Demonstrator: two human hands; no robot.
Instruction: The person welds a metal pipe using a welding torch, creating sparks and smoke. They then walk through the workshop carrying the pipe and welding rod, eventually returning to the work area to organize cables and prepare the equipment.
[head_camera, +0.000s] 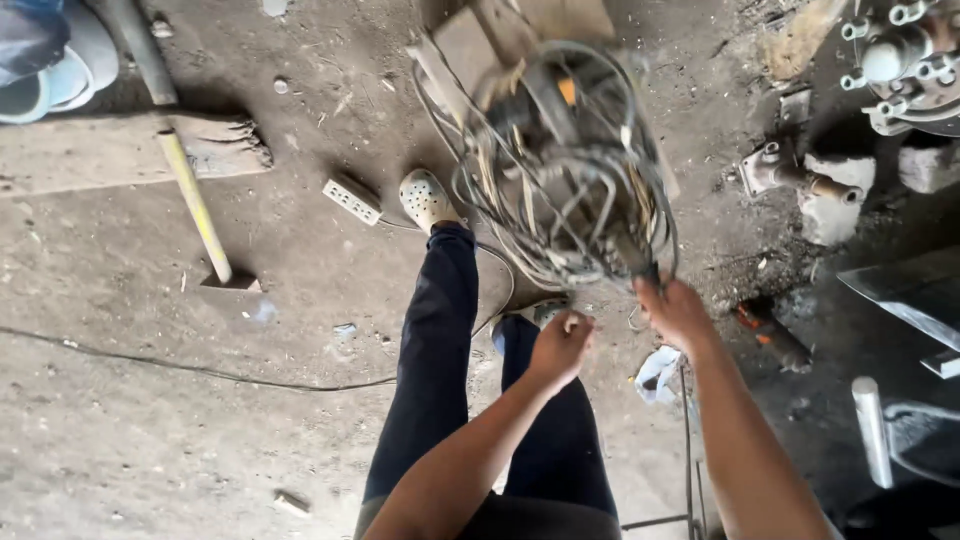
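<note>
My right hand (675, 310) is closed on the lower edge of a tangled bundle of wires and cables (565, 175), which hangs in front of me, blurred by motion. A dark tool-like body with a yellow patch sits inside the tangle. My left hand (562, 345) is curled just below and to the left of the bundle, and I cannot tell whether it grips a strand. Below the hands are my legs in dark trousers (440, 360) and a pale clog (426, 198) on the dirt floor.
A white power strip (351, 201) and a thin black cable (200, 368) lie on the floor at left. A yellow-handled tool (195, 205) rests by a wooden plank (90, 152). A wheel hub (905, 60), metal parts (800, 180) and a crumpled white scrap (658, 372) are at right.
</note>
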